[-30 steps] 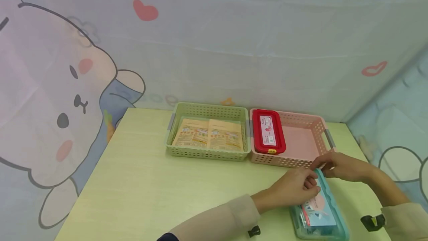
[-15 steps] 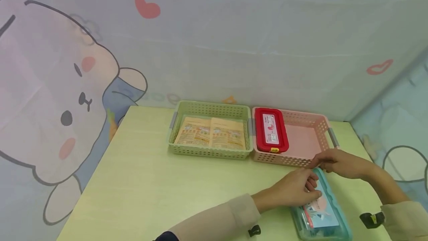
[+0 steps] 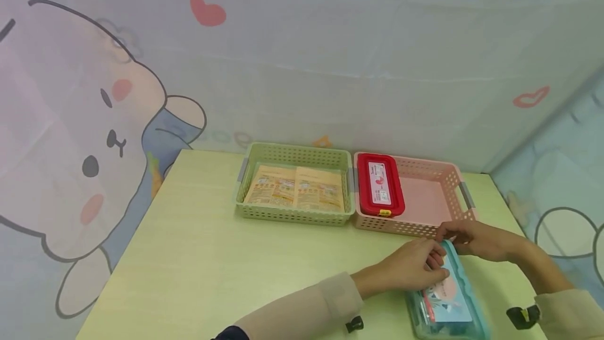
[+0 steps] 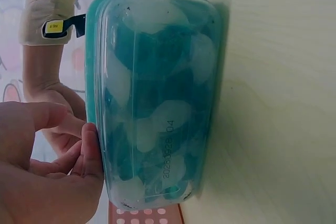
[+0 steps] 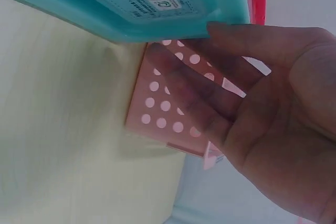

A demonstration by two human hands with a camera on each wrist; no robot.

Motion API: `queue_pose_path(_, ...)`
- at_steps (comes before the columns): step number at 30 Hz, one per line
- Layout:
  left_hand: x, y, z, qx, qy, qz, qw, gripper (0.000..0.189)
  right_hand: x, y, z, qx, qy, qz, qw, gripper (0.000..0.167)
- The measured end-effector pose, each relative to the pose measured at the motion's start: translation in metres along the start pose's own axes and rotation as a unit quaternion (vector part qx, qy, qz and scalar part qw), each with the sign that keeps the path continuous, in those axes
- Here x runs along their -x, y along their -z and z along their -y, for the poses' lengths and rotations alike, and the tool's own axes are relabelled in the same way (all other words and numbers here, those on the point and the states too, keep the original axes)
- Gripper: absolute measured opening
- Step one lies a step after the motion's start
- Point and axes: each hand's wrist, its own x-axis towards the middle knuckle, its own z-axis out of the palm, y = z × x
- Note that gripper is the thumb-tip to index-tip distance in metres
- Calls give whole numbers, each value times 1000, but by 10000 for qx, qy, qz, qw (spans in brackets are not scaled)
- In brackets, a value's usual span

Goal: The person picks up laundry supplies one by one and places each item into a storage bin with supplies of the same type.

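A teal plastic box (image 3: 450, 306) with a printed label on its lid lies on the table at the lower right in the head view. Its translucent side wall (image 4: 157, 93) carries a stamped date in the left wrist view. My left hand (image 3: 415, 265) is at the far end of the lid, its curled fingertips right at the lid's edge. From the other side my right hand (image 3: 486, 241) grips the far end, the thumb on the rim and the index finger behind it, as the right wrist view shows. The hands nearly meet there.
A pink basket (image 3: 427, 198) stands just beyond the box, holding a red lidded box (image 3: 380, 185) at its left. Left of it, a green basket (image 3: 302, 155) holds two tan packets (image 3: 294, 189). A printed cloth (image 3: 302, 56) hangs behind the table (image 3: 198, 272).
Both hands stay at the far end of the teal box. My right hand has shifted slightly down in the head view, which itself sways a little.
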Motion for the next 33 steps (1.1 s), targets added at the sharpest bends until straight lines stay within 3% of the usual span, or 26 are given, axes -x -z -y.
queue_pose_path(8, 2, 5, 5, 267, 75, 8, 9996, 31, 1, -3, -3, -111, -91, -47, 9999, 28)
queue_pose_path(17, 7, 16, 3, 285, 263, -19, 9992, 32, -6, -4, 15, 168, 123, -159, 9997, 21)
queue_pose_path(22, 12, 18, 0, -141, 407, -75, 9990, 37, -15, -6, 27, 312, 287, -219, 9989, 23)
queue_pose_path(26, 17, 19, -4, -578, 702, -126, 9958, 41, -21, -8, 31, 498, 271, -385, 9976, 21)
queue_pose_path(31, 21, 27, -6, -990, 867, -111, 9912, 33, -25, -9, 31, 602, 201, -683, 9956, 15)
queue_pose_path(33, 21, 30, -5, -887, 953, -99, 9914, 26, -26, -9, 31, 592, 154, -772, 9951, 12)
